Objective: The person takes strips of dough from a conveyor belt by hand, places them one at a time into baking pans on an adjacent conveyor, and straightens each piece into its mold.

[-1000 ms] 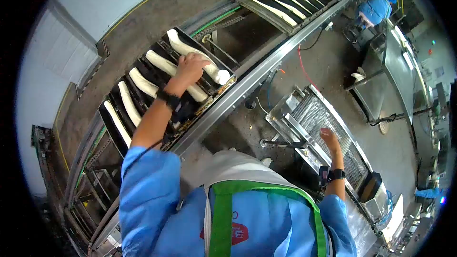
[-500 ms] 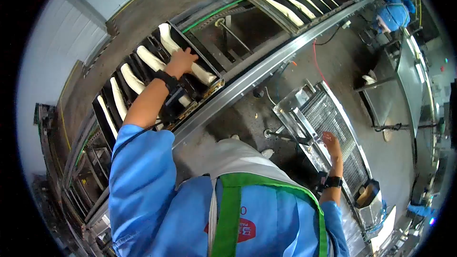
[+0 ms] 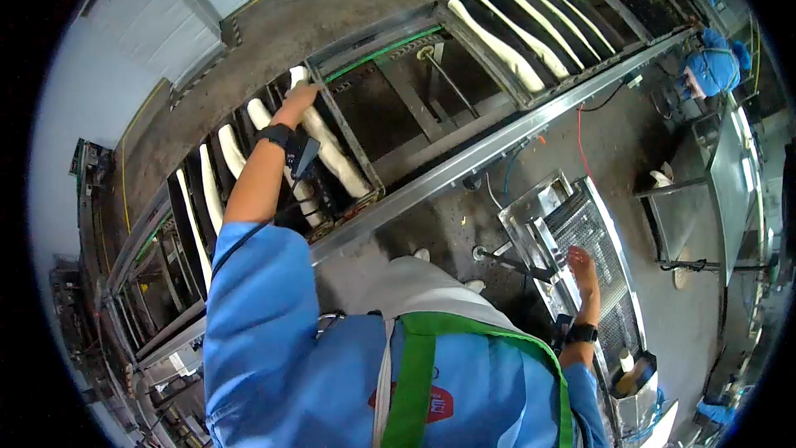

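Dough strip [image 3: 342, 166] in tray [image 3: 334, 109], upper left of frame, L hand [image 3: 299, 99] on its top end; can't tell if fingers clamp or just press. R hand [image 3: 583, 267] over mesh [image 3: 612, 282], finger gap unclear. Risk: uneven pull cd stretch or tear dough

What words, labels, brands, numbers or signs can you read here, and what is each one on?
Red emblem on the blue garment, partly covered by the green strap: white marks, too small and distorted to read.
Small red mark just above it: perhaps "O", but too small to be sure.
No other text can be made out.
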Motion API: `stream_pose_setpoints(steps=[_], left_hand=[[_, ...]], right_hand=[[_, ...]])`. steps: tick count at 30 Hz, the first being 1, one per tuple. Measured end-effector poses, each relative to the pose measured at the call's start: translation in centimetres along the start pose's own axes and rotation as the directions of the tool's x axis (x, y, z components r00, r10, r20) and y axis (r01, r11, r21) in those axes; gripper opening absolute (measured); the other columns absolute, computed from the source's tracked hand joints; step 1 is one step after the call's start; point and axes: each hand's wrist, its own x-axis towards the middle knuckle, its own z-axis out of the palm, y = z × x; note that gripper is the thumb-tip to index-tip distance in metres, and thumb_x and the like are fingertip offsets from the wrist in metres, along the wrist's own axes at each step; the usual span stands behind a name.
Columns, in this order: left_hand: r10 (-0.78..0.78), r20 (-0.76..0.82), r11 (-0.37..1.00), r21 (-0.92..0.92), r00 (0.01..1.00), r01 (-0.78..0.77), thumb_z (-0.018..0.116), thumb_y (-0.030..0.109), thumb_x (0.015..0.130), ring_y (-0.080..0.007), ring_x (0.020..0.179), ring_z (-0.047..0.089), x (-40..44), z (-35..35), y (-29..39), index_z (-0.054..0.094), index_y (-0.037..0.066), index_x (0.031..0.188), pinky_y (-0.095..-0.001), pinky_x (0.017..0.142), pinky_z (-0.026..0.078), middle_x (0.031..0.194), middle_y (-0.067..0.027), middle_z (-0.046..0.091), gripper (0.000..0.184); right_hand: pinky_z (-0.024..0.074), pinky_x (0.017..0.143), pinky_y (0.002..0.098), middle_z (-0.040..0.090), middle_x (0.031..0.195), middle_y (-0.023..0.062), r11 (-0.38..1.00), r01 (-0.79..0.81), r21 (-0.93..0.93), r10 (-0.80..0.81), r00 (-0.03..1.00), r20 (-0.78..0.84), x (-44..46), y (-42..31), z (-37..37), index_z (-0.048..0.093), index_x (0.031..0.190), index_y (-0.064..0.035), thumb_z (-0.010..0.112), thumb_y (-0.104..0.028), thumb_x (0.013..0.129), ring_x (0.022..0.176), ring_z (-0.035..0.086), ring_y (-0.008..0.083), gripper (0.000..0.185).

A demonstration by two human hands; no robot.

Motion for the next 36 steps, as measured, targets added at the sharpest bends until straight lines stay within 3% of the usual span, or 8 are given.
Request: stream_pose_setpoints(steps=[4,6,8,11,15,19,25,36], left_hand=[[-0.146,0.245,0.960,-0.201,0.959,0.197,0.042,0.039,0.081,-0.0227,0.123,0.016,-2.3,-1.9,5.5,0.015,0.005,0.129,-0.0339,0.098,0.017,0.135,-0.0071,0.014,0.065],[0.152,-0.034,0.962,-0.224,0.988,-0.156,0.040,0.027,0.081,-0.0212,0.095,0.048,-0.5,-1.5,2.2,0.049,-0.002,0.102,-0.0287,0.079,0.038,0.102,-0.0118,0.052,0.037],[-0.081,0.151,0.788,-0.595,0.985,0.156,0.040,0.024,0.081,-0.0182,0.064,0.052,-4.4,-2.7,7.2,0.053,0.001,0.088,-0.0303,0.057,0.043,0.079,-0.0084,0.055,0.027],[0.253,0.039,0.895,-0.388,0.967,-0.219,0.043,0.031,0.079,-0.0147,0.061,0.049,3.9,1.6,-5.1,0.053,0.005,0.084,-0.0294,0.049,0.040,0.073,-0.0080,0.052,0.028],[-0.073,0.069,0.993,0.094,0.995,0.067,0.035,0.033,0.084,-0.0254,0.059,0.054,3.3,2.4,-5.6,0.059,0.002,0.086,-0.0379,0.056,0.042,0.079,-0.0157,0.057,0.039],[-0.228,-0.379,0.851,0.369,0.897,0.373,0.040,0.046,0.077,-0.0373,0.104,0.036,0.5,4.4,1.5,0.052,0.007,0.104,-0.0489,0.085,0.031,0.113,-0.0165,0.043,0.049],[0.156,0.017,0.926,0.345,0.988,-0.152,0.044,0.040,0.074,-0.0356,0.104,0.034,0.3,9.8,14.4,0.048,0.017,0.107,-0.0483,0.083,0.032,0.113,-0.0141,0.037,0.042],[0.518,-0.140,0.849,0.205,0.844,-0.487,0.048,0.023,0.078,-0.0256,0.121,0.017,-15.1,22.1,38.7,0.031,0.009,0.122,-0.0416,0.094,0.019,0.129,-0.0100,0.024,0.049]], right_hand=[[0.0405,0.057,0.0225,0.055,0.077,0.0011,0.997,0.004,-0.075,-0.008,0.998,-0.059,0.9,-1.5,-1.9,0.052,0.101,-0.0048,0.050,-0.013,0.078,0.068,0.049,0.0087,0.025],[0.0419,0.063,0.0237,0.056,0.081,0.0033,0.972,0.105,-0.210,-0.117,0.992,-0.045,-0.2,-2.2,-3.2,0.052,0.101,-0.0022,0.051,-0.012,0.078,0.075,0.050,0.0100,0.025],[0.0417,0.067,0.0250,0.056,0.086,0.0061,0.987,-0.017,-0.163,-0.006,0.991,-0.137,-1.3,-2.4,-4.5,0.052,0.101,-0.0032,0.052,-0.012,0.077,0.078,0.051,0.0134,0.025],[0.0417,0.072,0.0269,0.056,0.090,0.0102,0.983,-0.140,-0.122,0.109,0.968,-0.227,-3.0,-1.9,-4.7,0.052,0.100,-0.0039,0.053,-0.013,0.075,0.083,0.053,0.0179,0.027],[0.0424,0.072,0.0292,0.057,0.090,0.0126,0.962,-0.172,-0.213,0.112,0.957,-0.267,-3.2,0.9,-4.5,0.053,0.099,-0.0024,0.055,-0.016,0.074,0.085,0.054,0.0204,0.029],[0.0423,0.073,0.0341,0.056,0.090,0.0160,0.901,-0.300,-0.313,0.194,0.925,-0.326,-4.0,-0.4,-6.0,0.054,0.100,-0.0076,0.059,-0.020,0.071,0.086,0.054,0.0273,0.032],[0.0356,0.083,0.0420,0.044,0.107,0.0136,0.791,-0.269,-0.550,0.033,0.916,-0.400,-5.6,4.4,-10.2,0.051,0.103,-0.0125,0.059,-0.024,0.069,0.102,0.039,0.0327,0.037],[0.0331,0.081,0.0549,0.037,0.116,0.0069,0.589,-0.532,-0.608,0.155,0.813,-0.561,-12.7,5.9,-15.8,0.044,0.110,-0.0264,0.062,-0.027,0.065,0.113,0.029,0.0275,0.048]])
